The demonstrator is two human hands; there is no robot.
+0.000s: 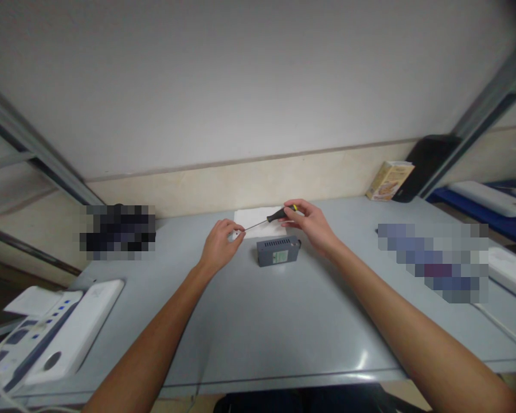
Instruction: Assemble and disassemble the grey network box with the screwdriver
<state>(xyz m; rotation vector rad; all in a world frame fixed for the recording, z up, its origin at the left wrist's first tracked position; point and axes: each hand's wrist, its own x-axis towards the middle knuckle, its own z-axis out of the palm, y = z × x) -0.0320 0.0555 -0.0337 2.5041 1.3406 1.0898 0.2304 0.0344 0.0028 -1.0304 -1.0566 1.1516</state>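
A screwdriver [278, 215] with a black and yellow handle is in my right hand [308, 222], its fingers closed round the handle. Its thin shaft points left and reaches the fingertips of my left hand [222, 242]. Those fingers are pinched at the shaft's tip, on a small white piece [235, 235] with dark spots, partly hidden by the fingers. Below and between my hands, a dark grey metal box [278, 251] with slots and a pale label stands on the table. White paper [253, 218] lies behind it.
On the grey table [241, 332], a long white device [81, 327] and a power strip [30, 338] lie at the left. Blurred-out items are on both sides. A yellow box [389, 180] and a black panel [427, 166] stand back right, before the wall.
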